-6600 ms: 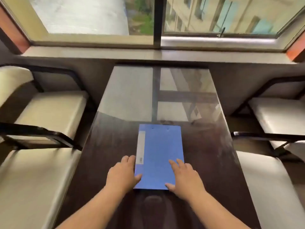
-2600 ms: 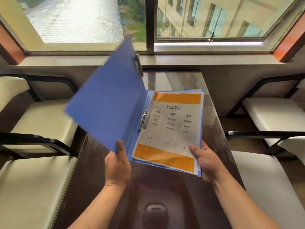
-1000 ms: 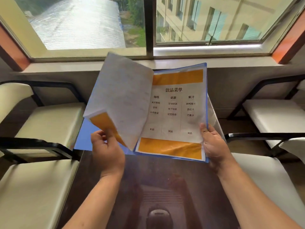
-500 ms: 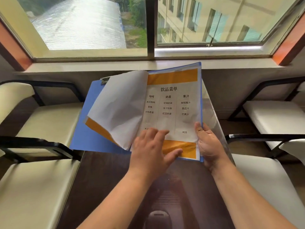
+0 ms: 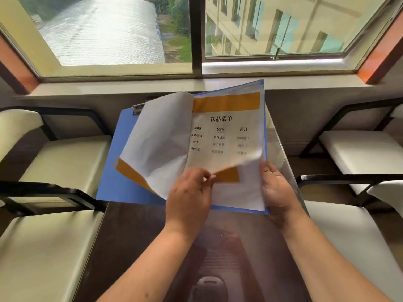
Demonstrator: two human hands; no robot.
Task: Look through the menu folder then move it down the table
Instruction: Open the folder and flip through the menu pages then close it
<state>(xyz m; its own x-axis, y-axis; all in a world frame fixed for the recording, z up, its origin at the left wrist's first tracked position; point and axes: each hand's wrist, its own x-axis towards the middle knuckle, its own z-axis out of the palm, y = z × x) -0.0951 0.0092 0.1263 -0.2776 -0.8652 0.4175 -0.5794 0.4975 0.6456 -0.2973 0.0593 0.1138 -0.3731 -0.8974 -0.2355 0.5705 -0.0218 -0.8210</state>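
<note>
Spanning the far wall, a window (image 5: 196,33) looks out on a roof and a building. Cream-cushioned chairs (image 5: 54,166) with dark frames stand on both sides of a dark, glossy tabletop (image 5: 135,240) that runs toward the sill.

The menu folder (image 5: 122,166), blue, is held open above the tabletop, tilted up toward the camera, its left cover spread out over the tabletop's left edge. A metal clip (image 5: 137,108) shows at the top of that cover. One turned page (image 5: 161,140) lies over to the left, blank side up with an orange band at its lower edge. The printed menu sheet (image 5: 226,127), orange-banded at the top, faces up on the right half, its lower edge curling upward.

The right hand (image 5: 277,190) grips the folder's lower right corner, thumb on the sheets, remaining fingers hidden behind the cover. The left hand (image 5: 189,197) sits at the lower middle of the folder, its fingers (image 5: 206,174) pinched narrowly on the lifted bottom edge of the menu sheet.
</note>
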